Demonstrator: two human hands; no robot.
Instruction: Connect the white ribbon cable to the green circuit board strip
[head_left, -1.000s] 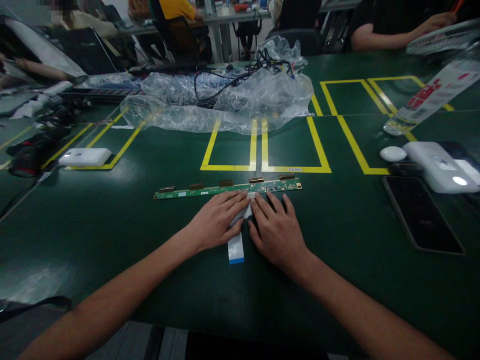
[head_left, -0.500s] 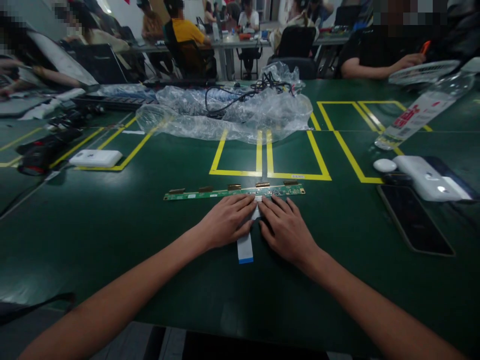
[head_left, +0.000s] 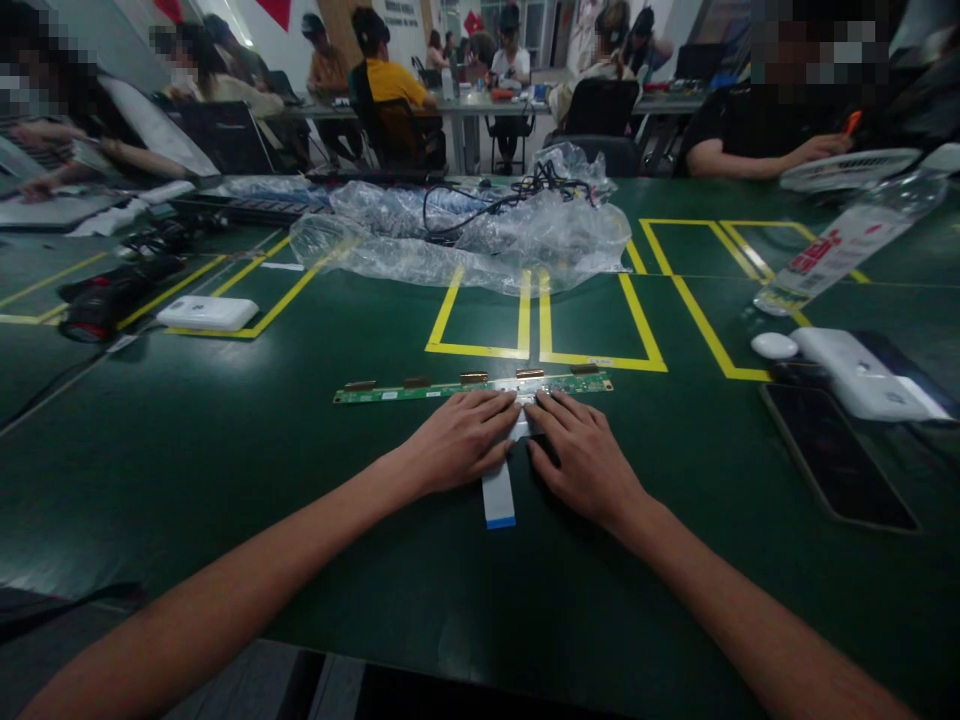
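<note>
The green circuit board (head_left: 448,389) lies lengthwise across the tabletop (head_left: 315,560) in front of you, its row of brown tabs (head_left: 474,378) along the far edge. Your left hand (head_left: 455,441) and right hand (head_left: 589,462) meet at its near edge, fingertips on or close to the white ribbon cable (head_left: 497,492) where it reaches the board. You appear to be working at that joint, by touch as much as by sight. Your fingers are extended and close together, but you can't tell from here whether either hand pinches the cable or only presses it. The cable's blue end (head_left: 501,522) points back towards you. From this position, any move at the joint calls for light, even pressure, with cable and board kept aligned.
</note>
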